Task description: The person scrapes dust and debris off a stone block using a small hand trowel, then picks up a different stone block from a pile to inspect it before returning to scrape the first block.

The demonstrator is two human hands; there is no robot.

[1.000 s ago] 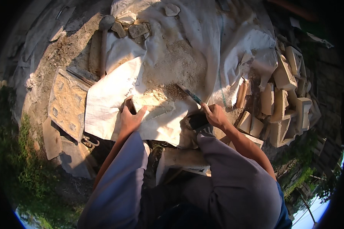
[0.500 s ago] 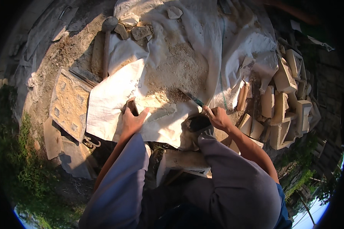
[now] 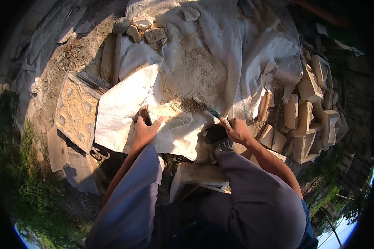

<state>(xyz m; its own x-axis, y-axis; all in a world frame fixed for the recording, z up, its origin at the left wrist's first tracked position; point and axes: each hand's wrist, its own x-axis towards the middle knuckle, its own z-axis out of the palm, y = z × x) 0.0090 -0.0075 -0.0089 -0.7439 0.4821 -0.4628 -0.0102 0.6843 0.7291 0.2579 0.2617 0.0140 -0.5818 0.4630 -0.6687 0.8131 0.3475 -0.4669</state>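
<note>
At the near edge of the white sack cloth, my left hand [image 3: 145, 132] is closed around the shaded end of a pale, stone-like block [image 3: 166, 111]. The thumb lies on the near side; the fingers on the far side are partly hidden. My right hand [image 3: 237, 129] grips the dark green handle of a long, narrow-bladed hand tool [image 3: 206, 107]. The blade slants up to the left, and its tip is over the crumbs just beyond the block. Whether it is a knife or a file I cannot tell. A dark shoe [image 3: 215, 133] is beside my right hand.
Pale crumbs and dust [image 3: 195, 74] cover the middle of the sack cloth [image 3: 122, 97]. A hammer [image 3: 121, 25] and broken stones [image 3: 155, 35] lie at the far left. Hollow pale blocks [image 3: 305, 145] are stacked on the right. A dusty board [image 3: 77, 112] lies left.
The tool's blade has turned slightly, so its flat face now catches more light. My right hand has shifted a little; my left hand still holds the block in place.
</note>
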